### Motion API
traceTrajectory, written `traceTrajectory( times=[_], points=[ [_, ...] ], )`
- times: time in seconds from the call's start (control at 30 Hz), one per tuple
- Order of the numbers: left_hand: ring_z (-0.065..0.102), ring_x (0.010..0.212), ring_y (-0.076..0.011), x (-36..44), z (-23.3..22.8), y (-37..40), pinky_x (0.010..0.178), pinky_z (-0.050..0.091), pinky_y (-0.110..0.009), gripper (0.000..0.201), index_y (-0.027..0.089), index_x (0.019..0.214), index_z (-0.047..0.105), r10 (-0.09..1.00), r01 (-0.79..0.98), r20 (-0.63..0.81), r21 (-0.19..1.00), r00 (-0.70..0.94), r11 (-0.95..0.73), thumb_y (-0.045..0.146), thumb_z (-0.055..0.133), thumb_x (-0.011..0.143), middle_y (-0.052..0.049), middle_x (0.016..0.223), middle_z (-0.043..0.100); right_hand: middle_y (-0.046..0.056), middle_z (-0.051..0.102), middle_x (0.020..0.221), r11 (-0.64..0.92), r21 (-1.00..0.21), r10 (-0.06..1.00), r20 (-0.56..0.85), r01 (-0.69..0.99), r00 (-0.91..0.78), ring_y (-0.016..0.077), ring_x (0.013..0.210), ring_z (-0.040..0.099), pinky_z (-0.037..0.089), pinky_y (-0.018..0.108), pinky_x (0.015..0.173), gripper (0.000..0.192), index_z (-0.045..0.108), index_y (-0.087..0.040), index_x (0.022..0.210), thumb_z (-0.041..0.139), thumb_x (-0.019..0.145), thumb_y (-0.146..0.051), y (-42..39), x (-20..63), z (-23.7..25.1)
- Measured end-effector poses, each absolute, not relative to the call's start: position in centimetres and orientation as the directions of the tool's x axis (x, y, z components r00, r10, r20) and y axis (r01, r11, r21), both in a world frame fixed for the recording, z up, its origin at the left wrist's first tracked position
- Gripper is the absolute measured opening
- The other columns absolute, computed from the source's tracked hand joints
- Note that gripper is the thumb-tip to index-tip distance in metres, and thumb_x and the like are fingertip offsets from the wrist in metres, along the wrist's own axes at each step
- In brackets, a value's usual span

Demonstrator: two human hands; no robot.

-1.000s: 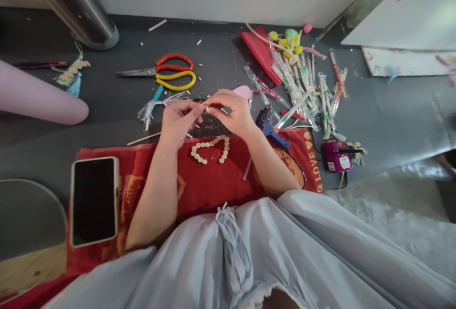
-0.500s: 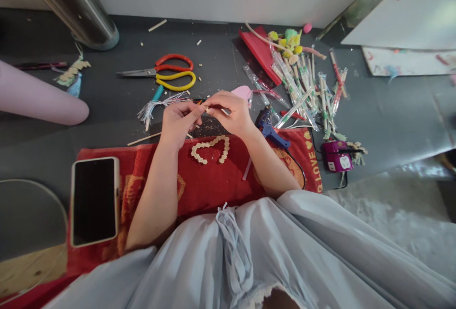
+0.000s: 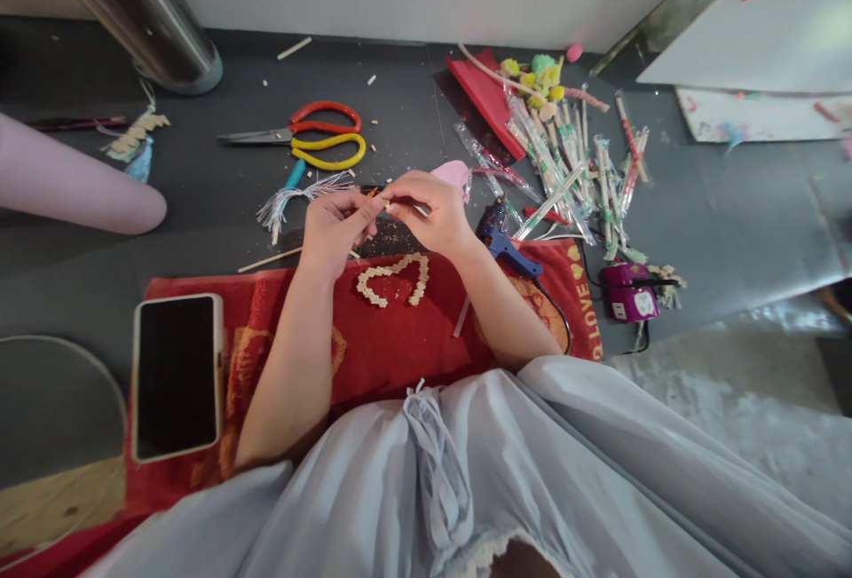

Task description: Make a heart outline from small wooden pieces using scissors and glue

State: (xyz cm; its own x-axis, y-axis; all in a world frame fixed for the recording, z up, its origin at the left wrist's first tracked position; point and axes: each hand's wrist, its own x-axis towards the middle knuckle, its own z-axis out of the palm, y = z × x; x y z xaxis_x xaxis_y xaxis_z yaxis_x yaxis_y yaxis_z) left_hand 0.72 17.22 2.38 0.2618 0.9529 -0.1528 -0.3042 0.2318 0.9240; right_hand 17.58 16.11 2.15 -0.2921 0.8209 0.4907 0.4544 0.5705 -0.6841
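My left hand (image 3: pixel 335 230) and my right hand (image 3: pixel 436 212) meet fingertip to fingertip above the dark tabletop. Both are closed in a pinch on a small pale wooden piece (image 3: pixel 387 204), mostly covered by the fingers. A short pale stick also shows beneath the right hand's fingers; whether it is gripped I cannot tell. Just below the hands, a heart-like outline of small pale pieces (image 3: pixel 418 292), open at its bottom, lies on a red towel (image 3: pixel 399 352). Beside my right wrist rests a blue glue gun (image 3: pixel 509 251).
Scissors (image 3: pixel 326 136) with red and yellow handles lie beyond my left hand, near a white tassel (image 3: pixel 283 203). Wrapped sticks (image 3: pixel 559 156) are heaped at the right, above a purple power socket (image 3: pixel 629 292). A phone (image 3: pixel 177 378) lies on the towel's left end.
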Motion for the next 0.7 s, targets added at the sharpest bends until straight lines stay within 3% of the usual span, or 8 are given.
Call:
traceTrajectory(
  times=[0.17,0.43,0.7],
  points=[
    [0.033,0.032,-0.0014,0.68,2.31,17.23,0.032,0.019,-0.016,0.036,0.017,0.056,0.066,0.951,-0.321,-0.154,0.916,0.27,0.24,0.042,0.092,0.059,0.004,0.042,0.053,0.004,0.073,0.092,0.561,-0.703,0.827,0.487,0.437,-0.279,0.0119,0.084,0.066,0.054,0.026,0.071,0.031,0.07,-0.019,0.098,0.053,0.099,-0.045,16.09,17.54,2.03],
    [0.031,0.033,-0.001,0.93,2.27,17.47,0.033,0.019,-0.015,0.022,0.017,0.062,0.066,0.949,-0.294,-0.234,0.911,0.213,0.291,0.025,0.085,0.069,0.005,0.045,0.052,0.005,0.073,0.09,0.493,-0.731,0.87,0.427,0.471,-0.247,0.012,0.08,0.065,0.053,0.027,0.071,0.043,0.071,-0.019,0.1,0.051,0.097,-0.057,16.31,17.58,1.62],
    [0.03,0.033,-0.0011,0.99,1.89,17.65,0.034,0.019,-0.017,0.024,0.017,0.062,0.064,0.971,-0.312,-0.206,0.921,0.123,0.235,0.025,0.084,0.07,0.007,0.044,0.048,0.002,0.071,0.08,0.437,-0.749,0.899,0.378,0.497,-0.222,0.0112,0.072,0.061,0.048,0.026,0.067,0.022,0.071,-0.018,0.085,0.059,0.094,-0.034,16.28,17.66,1.87]
  ],
)
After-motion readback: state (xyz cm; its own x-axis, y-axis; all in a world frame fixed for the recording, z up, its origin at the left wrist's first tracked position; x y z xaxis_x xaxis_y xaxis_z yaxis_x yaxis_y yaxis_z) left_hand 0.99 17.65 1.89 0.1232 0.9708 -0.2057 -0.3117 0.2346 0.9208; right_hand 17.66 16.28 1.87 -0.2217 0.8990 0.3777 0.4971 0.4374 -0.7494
